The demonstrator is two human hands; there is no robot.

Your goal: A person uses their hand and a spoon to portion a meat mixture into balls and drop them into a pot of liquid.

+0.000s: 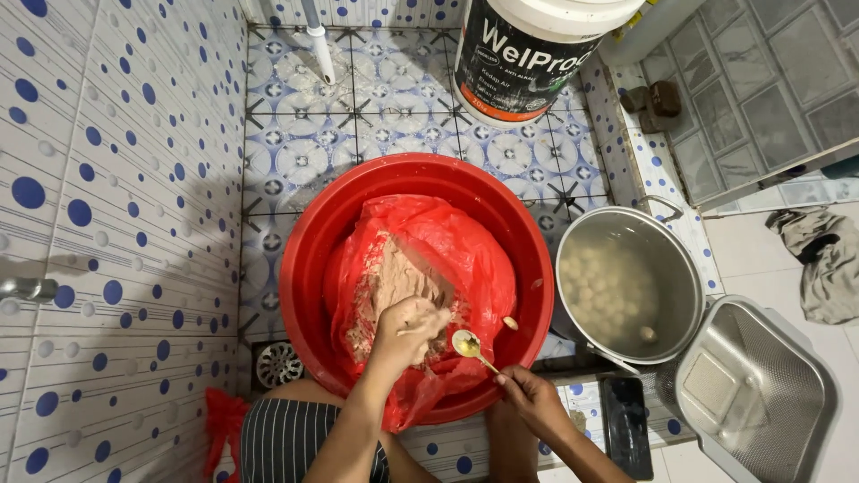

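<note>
Left hand (407,329): closed on a lump of paste (394,282), inside the red bag (456,250) in the basin (304,268).
Right hand (534,400): pinching a spoon (472,347).
Done: many balls in the pot (684,268) on the floor, right of the basin.
Left: much paste, I judge.

pot (684,268) right of basin (309,241), wall (107,179) left

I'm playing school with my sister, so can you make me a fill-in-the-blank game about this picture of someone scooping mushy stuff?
1. The pinkish paste lies on a red plastic bag inside a big round ____ basin.
2. The right hand holds a ____ by its handle.
3. The left hand presses into the ____.
4. The small pale balls sit in water inside the metal ____, to the right of the basin.

Missing words: red; spoon; paste; pot
</note>
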